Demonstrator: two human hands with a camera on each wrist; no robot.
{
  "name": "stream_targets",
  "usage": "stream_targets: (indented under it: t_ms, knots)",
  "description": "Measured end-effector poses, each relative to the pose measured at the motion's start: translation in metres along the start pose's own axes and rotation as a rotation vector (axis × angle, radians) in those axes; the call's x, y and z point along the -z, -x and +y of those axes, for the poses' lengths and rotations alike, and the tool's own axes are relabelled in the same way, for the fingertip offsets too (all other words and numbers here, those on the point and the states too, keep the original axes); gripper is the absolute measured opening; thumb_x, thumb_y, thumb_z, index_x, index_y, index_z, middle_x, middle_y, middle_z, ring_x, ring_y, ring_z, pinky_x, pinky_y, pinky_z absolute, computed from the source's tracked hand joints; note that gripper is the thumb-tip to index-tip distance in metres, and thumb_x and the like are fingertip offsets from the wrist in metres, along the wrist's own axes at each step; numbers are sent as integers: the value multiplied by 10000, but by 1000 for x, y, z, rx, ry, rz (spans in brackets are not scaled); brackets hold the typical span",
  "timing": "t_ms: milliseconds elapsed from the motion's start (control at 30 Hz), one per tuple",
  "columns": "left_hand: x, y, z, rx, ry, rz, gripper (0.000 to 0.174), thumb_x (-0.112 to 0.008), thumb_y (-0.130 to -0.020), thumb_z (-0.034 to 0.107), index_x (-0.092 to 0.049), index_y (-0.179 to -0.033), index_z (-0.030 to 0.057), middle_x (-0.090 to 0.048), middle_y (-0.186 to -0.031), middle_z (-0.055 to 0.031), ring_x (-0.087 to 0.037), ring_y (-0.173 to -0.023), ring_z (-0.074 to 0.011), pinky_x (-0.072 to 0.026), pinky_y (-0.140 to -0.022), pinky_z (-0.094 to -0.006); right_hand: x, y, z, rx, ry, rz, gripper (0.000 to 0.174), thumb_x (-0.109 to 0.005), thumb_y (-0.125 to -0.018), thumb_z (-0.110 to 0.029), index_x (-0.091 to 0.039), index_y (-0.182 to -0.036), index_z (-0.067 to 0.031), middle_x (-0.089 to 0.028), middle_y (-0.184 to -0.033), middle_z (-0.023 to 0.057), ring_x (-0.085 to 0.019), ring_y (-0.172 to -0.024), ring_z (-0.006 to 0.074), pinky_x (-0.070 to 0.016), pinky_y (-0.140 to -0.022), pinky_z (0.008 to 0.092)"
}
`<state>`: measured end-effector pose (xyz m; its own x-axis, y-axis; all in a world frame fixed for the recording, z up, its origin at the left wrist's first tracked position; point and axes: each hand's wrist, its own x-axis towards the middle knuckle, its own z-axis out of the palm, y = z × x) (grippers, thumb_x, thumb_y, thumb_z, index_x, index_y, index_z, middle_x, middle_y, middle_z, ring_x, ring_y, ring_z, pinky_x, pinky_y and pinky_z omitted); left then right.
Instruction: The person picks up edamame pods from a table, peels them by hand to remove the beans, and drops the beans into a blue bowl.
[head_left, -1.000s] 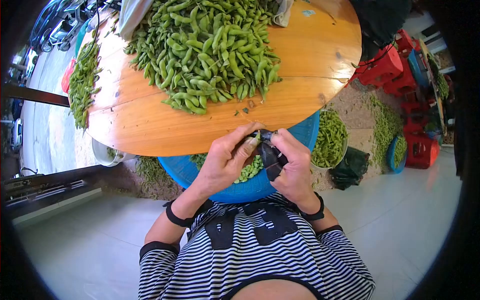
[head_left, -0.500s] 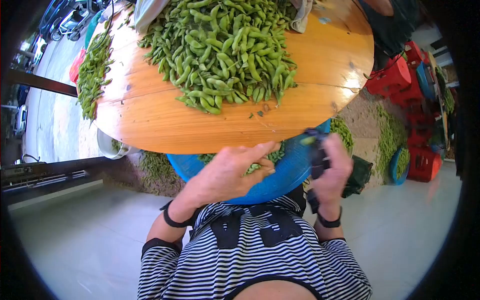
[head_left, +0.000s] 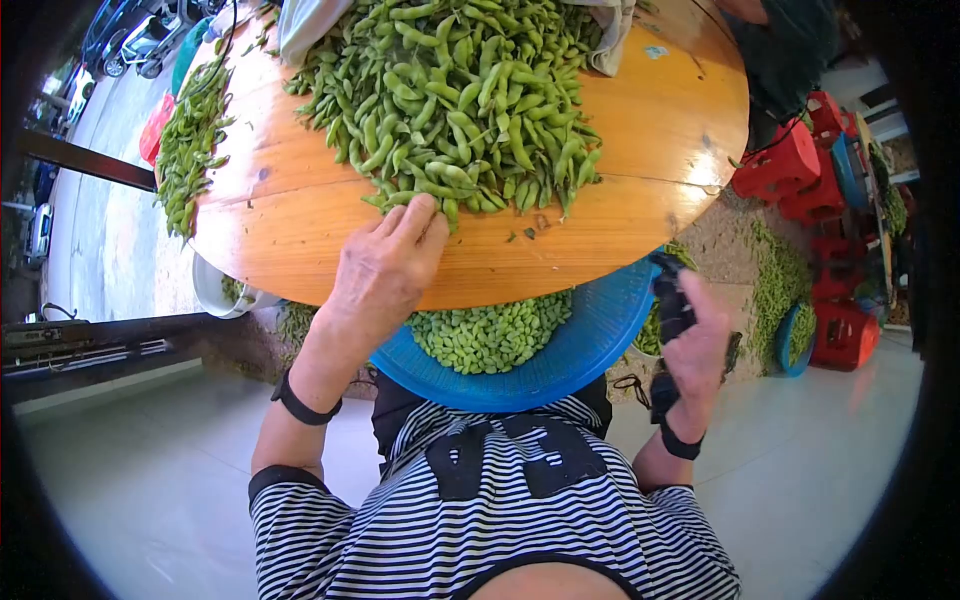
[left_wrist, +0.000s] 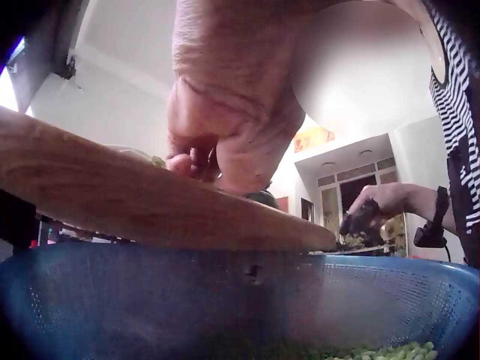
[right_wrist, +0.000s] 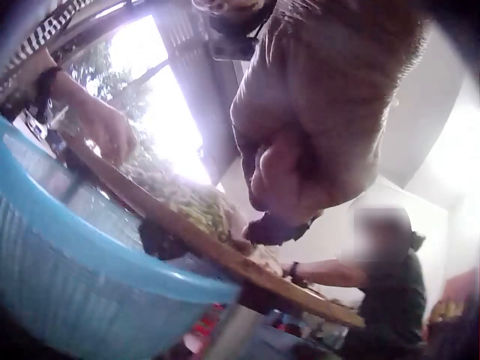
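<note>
A large heap of green edamame pods [head_left: 460,95] lies on the round wooden table [head_left: 320,240]. My left hand [head_left: 390,255] reaches over the table's near edge, its bent fingers gripping a pod at the front of the heap. To the right, past the tub's rim, my right hand [head_left: 695,345] is raised, with black material along its fingers; I cannot tell whether it holds anything. In the right wrist view, dark fingertips [right_wrist: 281,229] show below the bent thumb. Shelled beans [head_left: 490,335] cover the bottom of the blue plastic tub [head_left: 615,325] before my body.
Loose pods [head_left: 190,150] line the table's left side. A white bucket [head_left: 212,290] stands below there. At the right are red plastic stools [head_left: 785,165], a blue basin [head_left: 798,335] and pods strewn on the floor [head_left: 770,265]. Another person [right_wrist: 390,285] sits across the table.
My hands were together over the tub, then parted. The left hand has moved forward to the heap's front edge; the right has swung out to the right. More shelled beans now show.
</note>
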<state>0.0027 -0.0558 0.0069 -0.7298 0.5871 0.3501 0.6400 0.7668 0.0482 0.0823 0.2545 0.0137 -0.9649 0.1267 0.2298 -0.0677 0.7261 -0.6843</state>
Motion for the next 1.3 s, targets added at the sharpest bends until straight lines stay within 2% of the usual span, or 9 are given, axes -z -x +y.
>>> stream_targets:
  t_ms: [100,167,200,267,367,900,1100,1167,1300]
  knots:
    - [1,2,3,134,160,-16,224,-597,-725,-45,-617,-944,1,-543,-931,-109,-616,-732,-265,-527,-623,-355,-27,-6,-30,16,-215,-133,351,-560,-653,128,-613,-985,28,-593,-787,122,-588,-687,216,-462,-652,278]
    - [1,0,14,223,597,116,148,-622,-823,-40,-632,-970,-43,-625,-931,-100,-627,-602,-169,-482,-509,-279,-43,-6,-41,34,-324,-196,320,-572,-705,105,-609,-1014,32,-576,-774,118,-574,-678,225,-455,-644,285]
    - [-1,1,24,218,606,115,148,-622,-823,-40,-632,-970,-43,-625,-931,-100,-627,-602,-169,-482,-509,-279,-49,-6,-46,45,-393,-226,302,-578,-725,95,-605,-1021,35,-566,-778,113,-564,-682,223,-447,-642,283]
    - [-5,2,47,552,1303,-41,105,-629,-868,-15,-624,-963,-60,-644,-800,-68,-604,-565,-108,-439,-456,-230,-60,-7,-51,50,-463,-259,280,-585,-742,82,-600,-1018,38,-551,-787,109,-548,-686,216,-434,-639,278]
    - [-10,-2,61,790,1598,-180,94,-623,-896,11,-629,-959,-58,-626,-706,-51,-570,-504,-88,-399,-413,-204,-58,-6,-54,36,-520,-306,242,-600,-761,63,-588,-1002,46,-518,-797,102,-518,-692,198,-408,-631,266]
    - [-18,2,92,801,1580,41,37,-618,-899,-20,-606,-921,-46,-572,-664,-23,-524,-532,-56,-384,-460,-198,-49,-7,-34,150,-510,-329,172,-637,-751,44,-572,-910,47,-438,-726,95,-456,-629,209,-353,-561,296]
    - [-22,6,90,934,1870,-122,38,-626,-897,-6,-610,-924,-28,-561,-657,-9,-485,-510,-55,-365,-454,-202,-47,-6,-28,58,-593,-378,147,-638,-774,-5,-576,-898,42,-429,-718,93,-446,-616,201,-344,-550,296]
    - [-24,5,93,1005,2003,-94,36,-631,-886,-13,-605,-908,-22,-565,-652,-36,-467,-454,-83,-290,-393,-211,-46,-5,-29,82,-574,-357,154,-635,-774,-12,-578,-906,40,-426,-718,94,-445,-617,205,-343,-551,295]
    - [-22,4,108,907,1724,68,26,-623,-892,-13,-603,-904,-23,-552,-638,-28,-464,-452,-81,-289,-391,-213,-39,-5,-29,121,-528,-367,191,-639,-758,-12,-585,-934,38,-427,-725,96,-445,-623,225,-347,-558,299]
